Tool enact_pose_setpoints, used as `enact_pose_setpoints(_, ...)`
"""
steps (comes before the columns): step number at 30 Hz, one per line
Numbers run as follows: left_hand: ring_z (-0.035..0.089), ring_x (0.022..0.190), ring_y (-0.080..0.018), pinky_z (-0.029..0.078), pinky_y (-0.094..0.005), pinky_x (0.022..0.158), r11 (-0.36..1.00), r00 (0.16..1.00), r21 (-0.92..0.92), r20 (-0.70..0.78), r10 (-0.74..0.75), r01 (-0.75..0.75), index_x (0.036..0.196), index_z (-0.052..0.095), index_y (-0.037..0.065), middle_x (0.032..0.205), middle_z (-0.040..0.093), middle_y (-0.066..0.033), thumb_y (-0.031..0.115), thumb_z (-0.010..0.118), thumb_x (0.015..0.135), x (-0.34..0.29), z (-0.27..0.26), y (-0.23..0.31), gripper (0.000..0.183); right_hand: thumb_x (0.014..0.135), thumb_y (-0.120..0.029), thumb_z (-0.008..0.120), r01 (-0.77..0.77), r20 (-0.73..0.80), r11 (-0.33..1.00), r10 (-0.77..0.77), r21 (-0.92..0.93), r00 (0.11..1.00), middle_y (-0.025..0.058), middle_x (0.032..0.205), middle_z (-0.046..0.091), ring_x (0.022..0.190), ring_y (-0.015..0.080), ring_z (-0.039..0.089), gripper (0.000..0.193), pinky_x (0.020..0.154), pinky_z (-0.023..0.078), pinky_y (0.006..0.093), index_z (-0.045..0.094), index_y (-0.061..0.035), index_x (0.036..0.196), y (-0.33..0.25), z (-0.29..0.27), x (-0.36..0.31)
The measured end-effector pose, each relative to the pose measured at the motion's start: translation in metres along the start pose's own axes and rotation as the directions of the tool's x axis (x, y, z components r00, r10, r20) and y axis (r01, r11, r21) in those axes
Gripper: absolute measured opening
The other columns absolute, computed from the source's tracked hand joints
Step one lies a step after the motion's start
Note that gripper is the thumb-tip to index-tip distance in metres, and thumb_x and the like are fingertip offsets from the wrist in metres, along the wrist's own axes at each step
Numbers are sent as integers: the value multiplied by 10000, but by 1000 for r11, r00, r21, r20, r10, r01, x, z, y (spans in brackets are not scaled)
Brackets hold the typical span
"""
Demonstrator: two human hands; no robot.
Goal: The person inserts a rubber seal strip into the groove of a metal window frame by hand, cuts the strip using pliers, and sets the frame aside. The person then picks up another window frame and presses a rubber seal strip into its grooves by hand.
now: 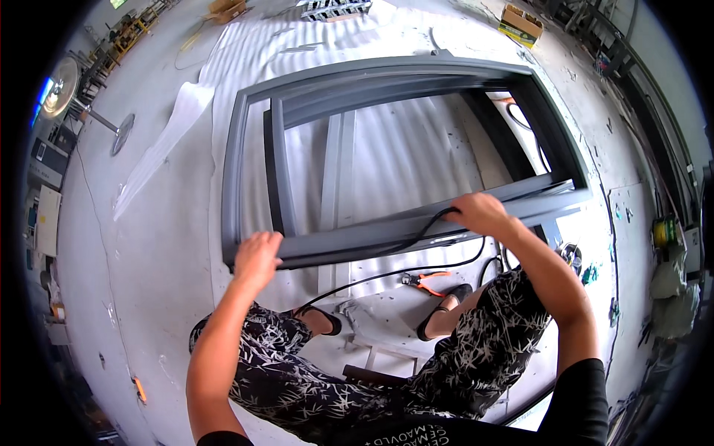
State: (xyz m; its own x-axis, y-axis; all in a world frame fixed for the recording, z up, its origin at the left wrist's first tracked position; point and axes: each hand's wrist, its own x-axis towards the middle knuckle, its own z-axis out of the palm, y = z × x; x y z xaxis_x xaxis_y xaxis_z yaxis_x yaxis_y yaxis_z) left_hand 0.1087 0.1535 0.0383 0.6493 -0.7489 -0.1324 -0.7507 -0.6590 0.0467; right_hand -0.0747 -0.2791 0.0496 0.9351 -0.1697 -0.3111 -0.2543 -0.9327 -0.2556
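Observation:
A large grey window frame stands in front of my knees, with an inner upright bar near its left side. My left hand is closed over the frame's near left corner, thumb pointing right. Farther right, my right hand lies on the near rail with its fingers closed on a black rubber sealing strip. The strip runs left along the near rail. A loose length loops below the rail toward my left foot. What lies under my right palm is hidden.
Orange-handled pliers lie on the floor between my feet. Wrinkled white sheeting spreads under and beyond the frame. A standing fan is at far left, an open cardboard box at far right. An orange-handled tool lies at lower left.

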Motion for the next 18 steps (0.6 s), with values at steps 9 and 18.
enact_pose_setpoints(9,591,1059,-323,481,-397,913,822,655,-280,-501,-565,495,1130,618,36,1137,623,-143,170,713,821,61,-8,-57,350,907,-422,580,85,-19,973,-83,215,996,186,846,665,860,409,618,394,768,488,477,665,-41,851,-98,-1,45)
enact_pose_setpoints(18,669,766,-218,548,-341,651,404,581,-706,14,-814,582,1055,565,27,907,669,-107,187,597,930,69,33,-41,205,842,-114,613,348,-304,921,-285,177,909,179,933,596,851,406,597,127,761,490,475,595,-47,948,-130,-9,29)
